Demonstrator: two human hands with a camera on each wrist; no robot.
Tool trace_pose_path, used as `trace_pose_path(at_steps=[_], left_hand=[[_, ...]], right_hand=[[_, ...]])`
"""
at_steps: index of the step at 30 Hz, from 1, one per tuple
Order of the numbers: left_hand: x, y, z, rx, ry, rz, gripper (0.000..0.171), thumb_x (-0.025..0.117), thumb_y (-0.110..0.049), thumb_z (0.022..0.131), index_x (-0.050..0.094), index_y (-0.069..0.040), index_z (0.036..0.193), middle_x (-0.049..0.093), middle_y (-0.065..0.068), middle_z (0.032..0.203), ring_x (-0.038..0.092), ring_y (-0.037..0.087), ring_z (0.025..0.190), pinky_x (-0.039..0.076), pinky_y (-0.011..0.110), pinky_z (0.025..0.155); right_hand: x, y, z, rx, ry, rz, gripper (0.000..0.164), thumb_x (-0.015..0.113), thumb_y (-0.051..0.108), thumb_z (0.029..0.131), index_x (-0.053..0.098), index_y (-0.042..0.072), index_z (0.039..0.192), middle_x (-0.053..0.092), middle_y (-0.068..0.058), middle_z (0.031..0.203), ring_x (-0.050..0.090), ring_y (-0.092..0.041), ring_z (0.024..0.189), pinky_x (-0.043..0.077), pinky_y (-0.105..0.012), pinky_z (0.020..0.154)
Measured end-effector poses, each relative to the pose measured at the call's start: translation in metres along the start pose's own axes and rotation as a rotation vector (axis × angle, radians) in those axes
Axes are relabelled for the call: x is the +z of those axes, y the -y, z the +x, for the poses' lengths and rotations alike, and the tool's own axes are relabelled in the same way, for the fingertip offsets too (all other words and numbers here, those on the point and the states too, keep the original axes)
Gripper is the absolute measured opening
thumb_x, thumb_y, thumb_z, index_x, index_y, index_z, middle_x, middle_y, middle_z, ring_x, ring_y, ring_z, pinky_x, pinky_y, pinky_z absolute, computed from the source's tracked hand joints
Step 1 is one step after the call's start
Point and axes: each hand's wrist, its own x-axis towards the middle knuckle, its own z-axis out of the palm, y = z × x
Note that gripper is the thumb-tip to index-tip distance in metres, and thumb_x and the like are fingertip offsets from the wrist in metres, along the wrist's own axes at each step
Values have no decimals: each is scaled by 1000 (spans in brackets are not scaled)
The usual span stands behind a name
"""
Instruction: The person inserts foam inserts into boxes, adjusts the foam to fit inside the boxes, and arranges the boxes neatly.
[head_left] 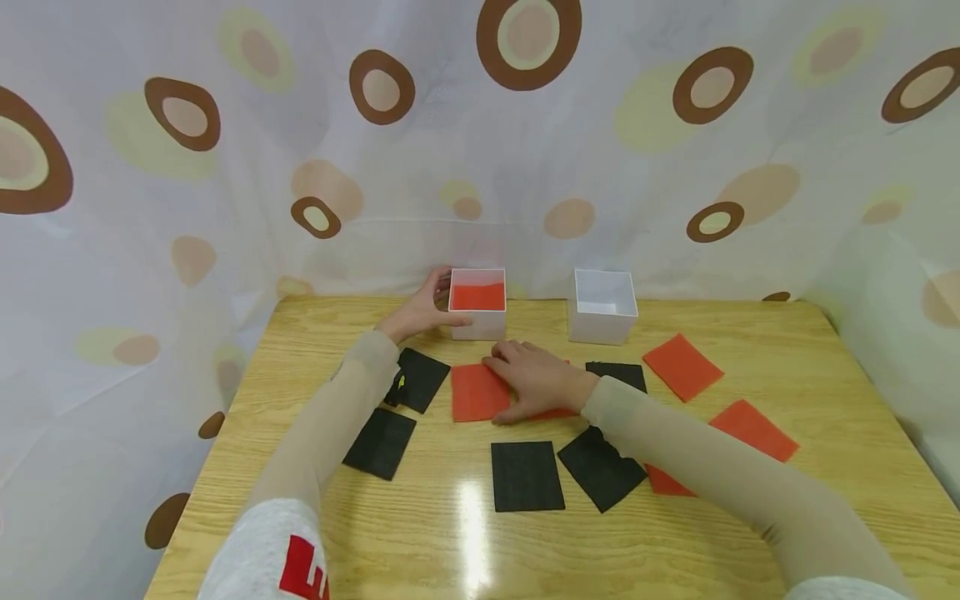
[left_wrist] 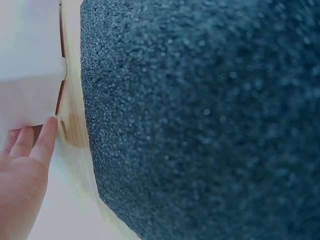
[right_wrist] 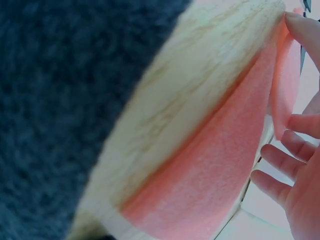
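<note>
My left hand point(head_left: 423, 310) holds a white box point(head_left: 478, 325) at its left side, thumb at the front wall and fingers toward the back. Red cloth point(head_left: 478, 297) lies inside that box. In the left wrist view, the fingers point(left_wrist: 45, 140) reach the box's edge. My right hand point(head_left: 542, 379) is over the red cloth square point(head_left: 474, 393) in front of the box. The right wrist view shows the thumb and fingers at opposite edges of this red square point(right_wrist: 286, 85), which is tilted up between them. Another red square point(right_wrist: 210, 170) lies beside it, partly under my hand in the head view.
A second white box point(head_left: 602, 329) stands at the back right. Several black squares point(head_left: 527, 477) lie around the table, one with a small black-and-yellow thing point(head_left: 400, 383) at its edge. More red squares point(head_left: 682, 367) are at the right. A patterned curtain point(head_left: 420, 167) hangs behind.
</note>
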Motion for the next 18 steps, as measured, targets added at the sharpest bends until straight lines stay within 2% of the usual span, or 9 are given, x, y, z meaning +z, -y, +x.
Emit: trace_pose_path(at_steps=[10,14,18], left_hand=[[2,2,0,2,2,4,100,86,-18,88,18,-15,162,29,11,165,31,31,153,32,47,122],[2,2,0,1,-1,5,100,86,-19,88,17,-15,162,28,11,166,30,31,153,31,47,123],[1,2,0,17,-6,5,100,86,-17,88,18,-13,161,28,12,166,30,32,153,30,47,124]], right_hand=[[-6,-1,-4,-5,4,17,91,70,65,88,47,5,153,52,-10,144,52,-26,126,42,-47,114],[-16,-6,-10,-8,-22,6,92,70,64,89,46,3,154,51,-13,148,55,-29,127,45,-47,113],[-29,-13,-17,7,-43,43,93,73,60,90,43,1,155,49,-16,151,52,-34,132,44,-49,114]])
